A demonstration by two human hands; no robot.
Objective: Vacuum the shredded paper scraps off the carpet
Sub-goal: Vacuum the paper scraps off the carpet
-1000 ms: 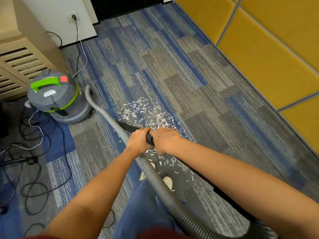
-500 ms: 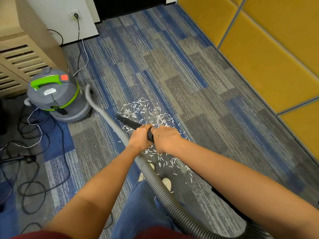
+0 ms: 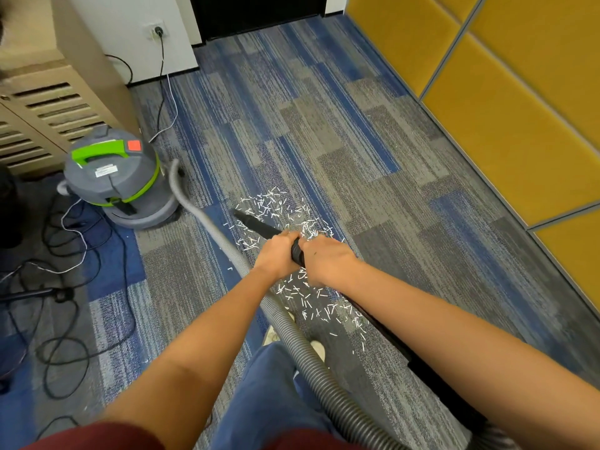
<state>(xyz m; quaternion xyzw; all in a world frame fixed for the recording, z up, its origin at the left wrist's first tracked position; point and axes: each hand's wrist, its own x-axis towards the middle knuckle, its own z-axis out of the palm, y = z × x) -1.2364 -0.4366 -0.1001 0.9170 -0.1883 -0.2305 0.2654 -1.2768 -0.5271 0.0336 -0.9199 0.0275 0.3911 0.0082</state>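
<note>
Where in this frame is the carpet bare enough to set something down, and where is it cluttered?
Bare carpet lies between the paper scraps and the yellow wall panels, and on toward the doorway. Crowded: the left, where cables tangle by the vacuum canister, and the middle, with the hose, the scraps, and the left hand and right hand gripping the nozzle.
</note>
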